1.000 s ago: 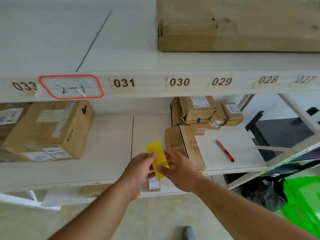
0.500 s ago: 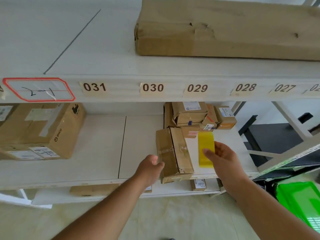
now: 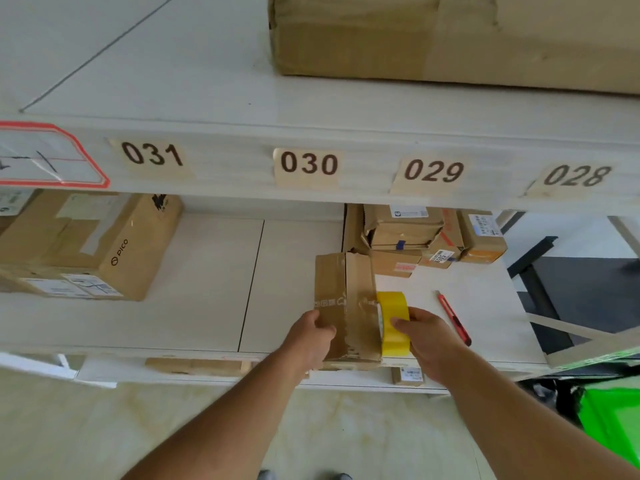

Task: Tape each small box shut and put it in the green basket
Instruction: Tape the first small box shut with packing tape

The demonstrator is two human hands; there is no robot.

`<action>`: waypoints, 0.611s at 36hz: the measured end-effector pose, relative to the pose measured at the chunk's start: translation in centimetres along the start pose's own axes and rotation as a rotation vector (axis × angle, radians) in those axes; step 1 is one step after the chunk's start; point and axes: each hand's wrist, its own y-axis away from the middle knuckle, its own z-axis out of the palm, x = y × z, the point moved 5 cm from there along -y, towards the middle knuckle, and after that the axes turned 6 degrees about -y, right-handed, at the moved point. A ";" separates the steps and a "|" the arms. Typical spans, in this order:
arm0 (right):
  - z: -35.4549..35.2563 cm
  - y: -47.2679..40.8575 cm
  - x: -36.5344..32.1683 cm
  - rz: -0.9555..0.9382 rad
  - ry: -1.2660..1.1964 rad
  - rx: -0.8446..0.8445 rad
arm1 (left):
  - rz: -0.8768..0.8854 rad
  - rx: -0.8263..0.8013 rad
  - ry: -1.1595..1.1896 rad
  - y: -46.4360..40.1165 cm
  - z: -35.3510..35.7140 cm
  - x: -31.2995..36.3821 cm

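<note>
- My left hand [image 3: 313,336] gripped the near left side of the small box [image 3: 346,306], fingers curled over its edge.
- The small box lay on the white shelf [image 3: 207,271], at the front edge below label 030, flaps facing up.
- My right hand [image 3: 427,336] held the yellow tape roll [image 3: 393,322], thumb on its outer face, the roll upright and touching the box's right side.
- A red utility knife [image 3: 453,318] lay on the shelf just right of my right hand.
- A pile of small boxes [image 3: 426,237] sat behind, further back on the shelf.
- The green basket [image 3: 613,420] showed at the lower right, well apart from the box.
</note>
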 end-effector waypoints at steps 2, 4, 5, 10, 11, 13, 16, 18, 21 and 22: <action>1.7 0.9 0.0 -0.003 -0.024 -0.039 | 0.017 0.029 -0.001 0.3 -1.2 -1.0; 3.8 2.5 -0.4 0.001 -0.045 -0.056 | 0.020 0.045 -0.035 1.0 -2.5 -2.0; 4.8 3.2 -0.6 0.006 -0.044 -0.058 | 0.014 0.047 -0.054 1.3 -3.1 -2.6; 8.0 5.1 -0.4 0.006 -0.015 -0.051 | 0.019 0.069 -0.150 1.8 -5.4 -4.8; 8.4 5.2 -0.6 -0.003 -0.008 -0.044 | 0.025 0.061 -0.167 1.6 -5.7 -5.1; 8.6 5.8 -1.2 -0.019 0.030 -0.016 | 0.053 0.046 -0.210 1.4 -5.9 -5.3; 8.2 7.2 -2.8 -0.081 0.107 0.030 | 0.083 0.025 -0.280 1.2 -6.1 -5.3; 7.7 8.5 -4.2 -0.147 0.165 0.032 | 0.097 0.030 -0.313 1.3 -6.4 -5.2; 7.0 11.0 -6.5 -0.271 0.300 0.015 | 0.190 0.119 -0.348 2.3 -7.7 -3.5; 6.8 12.0 -7.2 -0.303 0.333 0.004 | 0.239 0.136 -0.313 2.9 -8.0 -2.4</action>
